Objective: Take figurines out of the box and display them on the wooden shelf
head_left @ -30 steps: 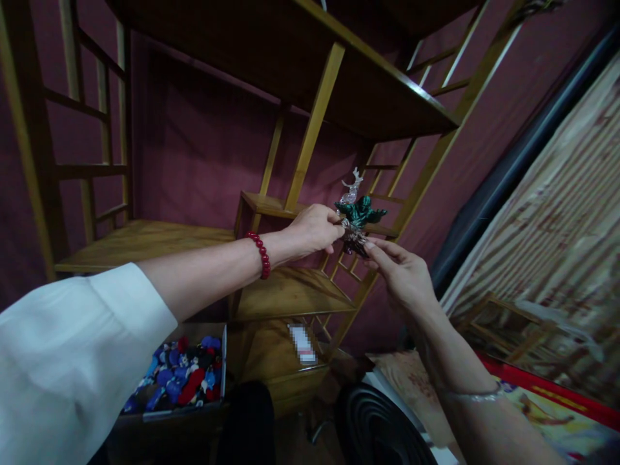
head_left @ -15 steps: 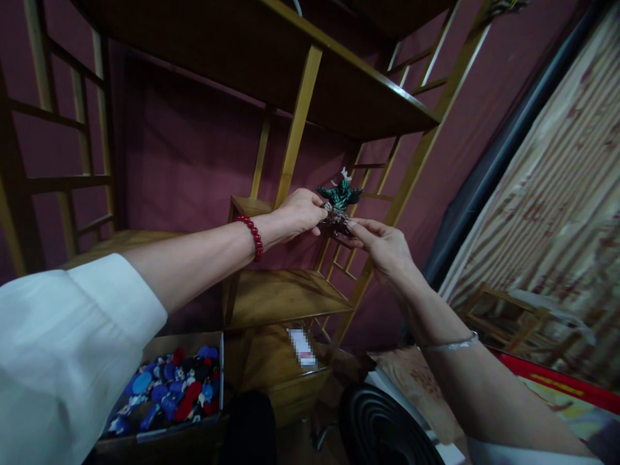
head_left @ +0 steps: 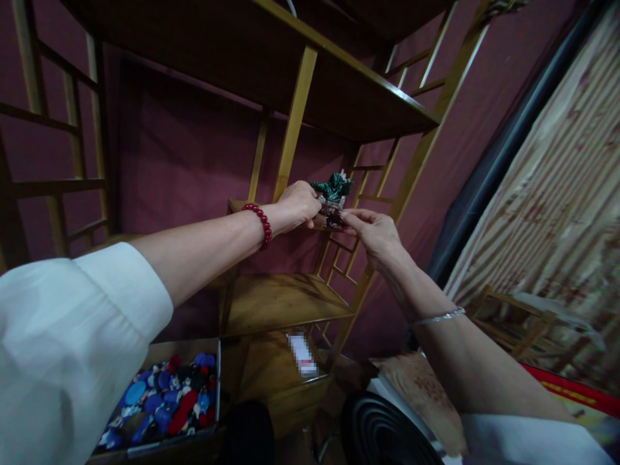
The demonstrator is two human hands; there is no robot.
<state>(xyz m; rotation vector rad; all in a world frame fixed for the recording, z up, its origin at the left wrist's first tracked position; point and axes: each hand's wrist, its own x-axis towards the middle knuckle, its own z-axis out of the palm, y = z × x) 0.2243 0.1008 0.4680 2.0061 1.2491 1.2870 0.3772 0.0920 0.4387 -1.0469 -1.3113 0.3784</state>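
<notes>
Between my two hands, in front of the wooden shelf unit, is a small figurine [head_left: 334,187] with a dark green body, pale antler-like tips and a brownish base. My left hand [head_left: 299,203], with a red bead bracelet [head_left: 261,223] at the wrist, is closed on the figurine's left side near the base. From the right, the fingers of my right hand [head_left: 372,229] pinch the base's edge. That wrist wears a thin silver bangle [head_left: 440,317]. The figurine is held in the air above a lower wooden shelf [head_left: 285,300]. My left fingertips are partly hidden.
A cardboard box [head_left: 217,381] of blue, red and black small items stands at lower left. A white blurred-out object [head_left: 303,355] lies on the bottom shelf. Below my right arm is a black ridged round object [head_left: 387,433]. An upper shelf board [head_left: 349,71] overhangs my hands.
The figurine has turned and shifted slightly left, its antler-like tips now toward the right. Both hands moved a little with it and keep their hold.
</notes>
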